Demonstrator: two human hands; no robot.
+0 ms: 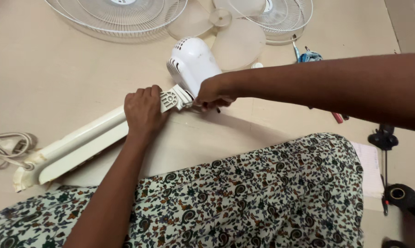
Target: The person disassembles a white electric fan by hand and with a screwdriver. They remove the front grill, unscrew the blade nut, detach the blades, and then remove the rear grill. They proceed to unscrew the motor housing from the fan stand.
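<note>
Hands meet at the middle of the frame, on a dismantled white fan lying on the beige floor (56,69). The left hand (144,111) is wrapped around the top of the cream fan stem (74,144), which runs down toward the lower left, gripping it just beside the ribbed pivot joint (173,98). The right hand (214,92) comes in from the right edge and is closed at the base of the white motor housing (192,62), with something small and dark (too small to identify) pinched in its fingers. Along the top edge lie a wire fan guard (115,16), translucent blades (237,43) and a second guard (285,18). A white cord (7,147) sits at the left edge.
</note>
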